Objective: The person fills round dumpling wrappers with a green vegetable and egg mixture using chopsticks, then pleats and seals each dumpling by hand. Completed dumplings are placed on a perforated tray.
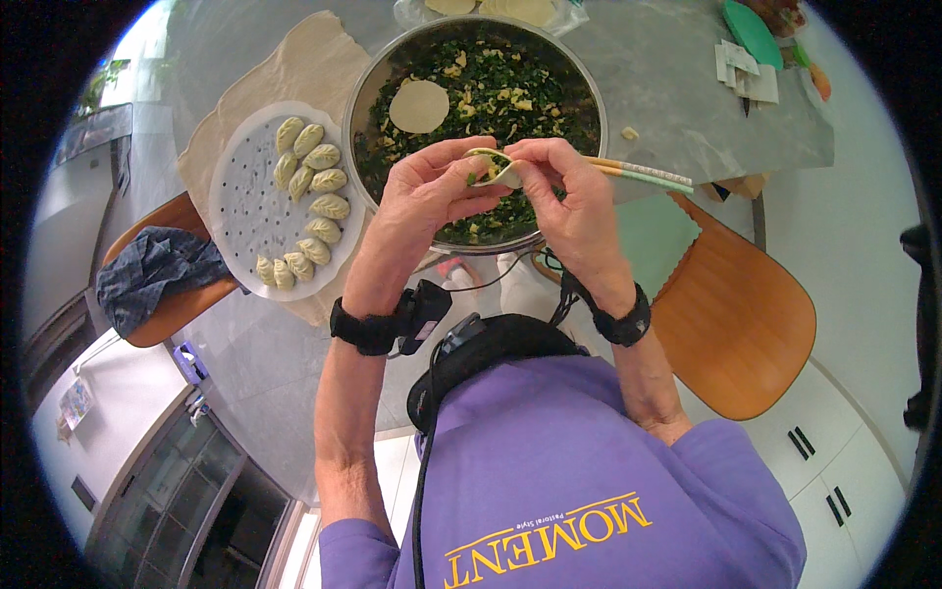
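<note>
Above the near part of a big steel bowl [596, 110], my two hands pinch a partly folded dumpling [498, 173]. Green filling shows through its open top. My left hand [432, 191] is closed on its left side, and my right hand [567, 196] grips the right edge of the wrapper between thumb and fingers. A pair of chopsticks [643, 175] sticks out to the right behind my right hand; I cannot tell whether they rest on the rim or are held. Chopped greens with yellow bits [491, 74] fill the bowl, with one round wrapper [419, 106] lying on top.
Left of the bowl, several pleated dumplings [330, 205] form a curve on a white perforated sheet [257, 211] over a beige cloth [304, 61]. More wrappers [517, 10] lie at the far edge. Wooden chairs [746, 314] stand both sides; a green lid [753, 34] is at far right.
</note>
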The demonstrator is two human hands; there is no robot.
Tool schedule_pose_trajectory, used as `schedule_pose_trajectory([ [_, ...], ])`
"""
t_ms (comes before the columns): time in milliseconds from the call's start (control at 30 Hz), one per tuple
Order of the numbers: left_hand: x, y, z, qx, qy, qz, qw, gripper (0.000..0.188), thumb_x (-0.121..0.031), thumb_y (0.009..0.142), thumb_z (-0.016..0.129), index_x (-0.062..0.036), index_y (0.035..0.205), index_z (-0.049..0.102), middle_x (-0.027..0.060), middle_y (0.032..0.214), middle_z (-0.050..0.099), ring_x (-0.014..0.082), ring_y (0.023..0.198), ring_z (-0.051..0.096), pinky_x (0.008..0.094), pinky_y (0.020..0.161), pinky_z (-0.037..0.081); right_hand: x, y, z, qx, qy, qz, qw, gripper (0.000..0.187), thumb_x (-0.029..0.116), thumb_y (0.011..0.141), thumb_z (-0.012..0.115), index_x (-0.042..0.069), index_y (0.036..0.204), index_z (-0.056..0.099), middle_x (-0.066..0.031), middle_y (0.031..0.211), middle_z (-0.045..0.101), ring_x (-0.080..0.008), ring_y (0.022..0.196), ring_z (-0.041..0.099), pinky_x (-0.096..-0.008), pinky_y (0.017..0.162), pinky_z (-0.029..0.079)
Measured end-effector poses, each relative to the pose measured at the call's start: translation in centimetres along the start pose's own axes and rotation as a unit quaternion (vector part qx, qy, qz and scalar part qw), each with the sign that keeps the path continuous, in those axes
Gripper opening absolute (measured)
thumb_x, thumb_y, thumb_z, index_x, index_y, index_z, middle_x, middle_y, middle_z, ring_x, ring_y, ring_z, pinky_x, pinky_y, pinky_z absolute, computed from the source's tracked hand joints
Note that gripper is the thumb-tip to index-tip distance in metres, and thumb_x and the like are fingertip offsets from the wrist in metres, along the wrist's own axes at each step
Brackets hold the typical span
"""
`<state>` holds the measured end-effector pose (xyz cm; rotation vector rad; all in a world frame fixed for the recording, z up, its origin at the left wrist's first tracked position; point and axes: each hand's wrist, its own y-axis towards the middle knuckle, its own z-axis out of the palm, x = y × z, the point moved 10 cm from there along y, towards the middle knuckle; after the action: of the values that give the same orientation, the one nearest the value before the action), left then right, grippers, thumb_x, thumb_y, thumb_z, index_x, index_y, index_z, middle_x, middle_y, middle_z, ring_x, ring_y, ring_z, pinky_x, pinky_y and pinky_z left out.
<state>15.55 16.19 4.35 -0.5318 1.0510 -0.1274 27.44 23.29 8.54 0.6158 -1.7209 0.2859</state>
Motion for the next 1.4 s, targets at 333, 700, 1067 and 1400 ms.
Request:
schedule_pose_trajectory([
  [333,0.0,0.2,-1.7,-0.092,0.041,0.024,0.995,0.028,-0.011,0.090,0.065,0.0057,0.112,0.064,0.0107,0.096,0.069,0.0161,0.084,0.069,0.0259,0.076,0.058,2.8,-0.4,0.9,-0.032,-0.169,-0.092,0.981,0.016,0.002,0.079,0.069,0.004,0.093,0.063,-0.0103,0.088,0.056,-0.0288,0.079,0.059,-0.0370,0.067,0.050],
  [700,-0.7,0.4,-1.6,-0.113,0.049,0.038,0.992,0.025,-0.009,0.089,0.066,0.0079,0.108,0.065,0.0113,0.095,0.068,0.0146,0.083,0.067,0.0265,0.074,0.060,4.1,-0.8,1.6,-0.011,-0.216,-0.137,0.967,0.025,-0.002,0.077,0.070,0.001,0.101,0.065,-0.0119,0.093,0.061,-0.0282,0.083,0.062,-0.0350,0.070,0.051],
  [1067,-0.5,0.6,-1.5,-0.089,0.081,0.014,0.993,0.023,-0.011,0.092,0.061,0.0071,0.105,0.066,0.0107,0.095,0.067,0.0156,0.085,0.067,0.0285,0.076,0.060,3.8,-0.4,1.9,-0.001,-0.236,-0.172,0.956,0.011,0.001,0.082,0.067,0.002,0.090,0.060,-0.0122,0.089,0.058,-0.0309,0.083,0.059,-0.0388,0.069,0.049],
  [1400,-0.8,0.8,-1.1,0.002,0.108,-0.024,0.994,0.023,-0.009,0.094,0.057,0.0097,0.106,0.065,0.0109,0.098,0.066,0.0179,0.090,0.067,0.0342,0.083,0.061,1.9,1.4,1.2,0.101,-0.060,-0.050,0.992,0.016,0.005,0.083,0.071,0.002,0.097,0.066,-0.0070,0.087,0.058,-0.0158,0.074,0.059,-0.0273,0.065,0.050],
])
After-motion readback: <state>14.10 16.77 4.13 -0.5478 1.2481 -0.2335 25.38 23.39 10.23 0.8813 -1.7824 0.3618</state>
